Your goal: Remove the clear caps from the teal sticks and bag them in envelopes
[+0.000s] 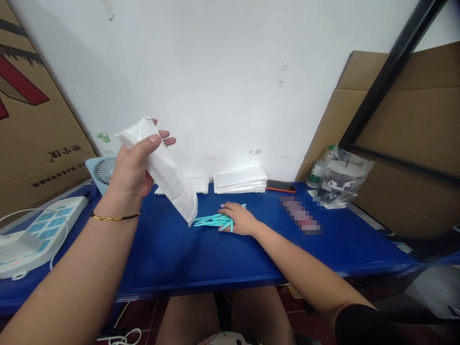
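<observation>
My left hand [138,160] is raised above the table and grips a white padded mailer bag [168,177], thumb on its face. The bag slants down to the right, its lower end near the table's middle. Several thin turquoise sticks [212,221] lie in a loose bunch on the blue tabletop. Over their right end rests my right hand [237,218], palm down with the fingers over the sticks; whether it grips any of them I cannot tell. Behind it, a stack of flat white mailers [240,180] sits against the wall, with a lower white pile [199,185] to its left.
A phone [281,186] lies right of the stack. Farther right stand a bottle [316,172] and a clear plastic bag [341,177]. A blurred-out item [300,214] lies on the table [172,258]. At left are a small fan [102,171], a power strip [53,225] and a cardboard box [39,129].
</observation>
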A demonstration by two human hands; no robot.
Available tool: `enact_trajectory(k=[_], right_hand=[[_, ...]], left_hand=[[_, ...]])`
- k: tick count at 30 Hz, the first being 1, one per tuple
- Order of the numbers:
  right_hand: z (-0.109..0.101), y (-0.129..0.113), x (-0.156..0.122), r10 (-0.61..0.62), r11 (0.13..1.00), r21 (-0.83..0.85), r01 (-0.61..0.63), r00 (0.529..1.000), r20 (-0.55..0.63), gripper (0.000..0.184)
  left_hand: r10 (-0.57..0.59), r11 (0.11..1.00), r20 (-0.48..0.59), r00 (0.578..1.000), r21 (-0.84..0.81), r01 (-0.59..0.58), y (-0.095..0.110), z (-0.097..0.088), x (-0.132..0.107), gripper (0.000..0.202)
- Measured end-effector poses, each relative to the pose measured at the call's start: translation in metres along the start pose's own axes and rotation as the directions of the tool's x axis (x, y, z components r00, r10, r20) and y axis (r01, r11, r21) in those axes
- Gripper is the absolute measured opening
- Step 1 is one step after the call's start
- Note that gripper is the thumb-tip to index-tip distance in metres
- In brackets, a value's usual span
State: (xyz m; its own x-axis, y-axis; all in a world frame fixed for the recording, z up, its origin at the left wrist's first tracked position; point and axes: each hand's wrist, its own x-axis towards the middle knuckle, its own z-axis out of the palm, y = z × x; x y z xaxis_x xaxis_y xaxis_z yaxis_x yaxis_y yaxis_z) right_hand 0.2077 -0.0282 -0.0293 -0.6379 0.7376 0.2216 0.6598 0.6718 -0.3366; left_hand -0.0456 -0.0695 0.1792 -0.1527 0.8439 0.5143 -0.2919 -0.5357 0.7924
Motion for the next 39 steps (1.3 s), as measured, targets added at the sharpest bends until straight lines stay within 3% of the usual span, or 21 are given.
enact_trajectory(k=[4, 7, 9, 11, 14, 16, 19, 22, 25, 28, 30, 34, 36, 39], right_hand=[[0.000, -0.003, 0.001, 0.011, 1.000, 0.012, -0.011, 1.000, 0.007, 0.077], [-0.003, -0.007, 0.001, 0.015, 1.000, 0.026, -0.016, 1.000, 0.020, 0.083], [-0.011, -0.006, 0.000, -0.001, 0.999, 0.051, 0.000, 1.000, 0.026, 0.092], [-0.024, -0.002, -0.004, -0.017, 0.995, 0.103, 0.013, 0.999, 0.032, 0.100], [-0.051, 0.013, -0.016, 0.020, 0.975, 0.220, -0.031, 0.999, 0.050, 0.102], [-0.069, 0.026, -0.029, 0.077, 0.955, 0.281, -0.091, 0.995, 0.062, 0.097], [-0.087, 0.039, -0.048, 0.232, 0.932, 0.260, -0.253, 0.966, 0.109, 0.069], [-0.089, 0.039, -0.059, 0.339, 0.909, 0.147, -0.389, 0.899, 0.278, 0.056], [-0.081, 0.032, -0.059, 0.390, 0.908, -0.001, -0.419, 0.844, 0.367, 0.059], [-0.072, 0.027, -0.055, 0.326, 0.942, -0.029, -0.335, 0.890, 0.320, 0.039], [-0.068, 0.027, -0.052, 0.257, 0.966, -0.024, -0.259, 0.934, 0.247, 0.028], [-0.064, 0.026, -0.047, 0.143, 0.986, 0.060, -0.154, 0.978, 0.153, 0.031], [-0.063, 0.024, -0.045, 0.093, 0.981, 0.154, -0.116, 0.984, 0.149, 0.028], [-0.063, 0.025, -0.041, 0.068, 0.970, 0.228, -0.086, 0.994, 0.086, 0.020]], left_hand=[[0.064, 0.996, 0.063, 0.996, 0.061, -0.067, 0.020, 0.001, 0.001, 0.049], [0.170, 0.952, 0.147, 0.974, 0.231, -0.201, 0.009, -0.005, 0.003, 0.053], [0.159, 0.852, 0.227, 0.961, 0.460, -0.250, -0.015, -0.015, 0.005, 0.064], [0.008, 0.688, 0.269, 0.963, 0.697, -0.200, -0.047, -0.030, 0.007, 0.073], [-0.145, 0.548, 0.297, 0.944, 0.818, -0.173, -0.098, -0.054, 0.006, 0.077], [-0.148, 0.509, 0.294, 0.944, 0.841, -0.183, -0.124, -0.061, -0.001, 0.087], [-0.146, 0.528, 0.300, 0.943, 0.830, -0.182, -0.152, -0.048, -0.022, 0.084], [-0.297, 0.589, 0.274, 0.915, 0.806, -0.050, -0.173, -0.014, -0.051, 0.066], [-0.457, 0.432, 0.273, 0.847, 0.900, -0.057, -0.191, 0.020, -0.072, 0.073], [-0.539, 0.315, 0.364, 0.760, 0.923, -0.219, -0.199, 0.035, -0.075, 0.072], [-0.580, 0.371, 0.458, 0.673, 0.885, -0.282, -0.197, 0.034, -0.070, 0.057], [-0.583, 0.585, 0.647, 0.492, 0.754, -0.298, -0.179, 0.023, -0.062, 0.040], [-0.578, 0.630, 0.680, 0.451, 0.723, -0.283, -0.170, 0.017, -0.060, 0.045], [-0.575, 0.654, 0.676, 0.461, 0.718, -0.238, -0.163, 0.008, -0.061, 0.049]])
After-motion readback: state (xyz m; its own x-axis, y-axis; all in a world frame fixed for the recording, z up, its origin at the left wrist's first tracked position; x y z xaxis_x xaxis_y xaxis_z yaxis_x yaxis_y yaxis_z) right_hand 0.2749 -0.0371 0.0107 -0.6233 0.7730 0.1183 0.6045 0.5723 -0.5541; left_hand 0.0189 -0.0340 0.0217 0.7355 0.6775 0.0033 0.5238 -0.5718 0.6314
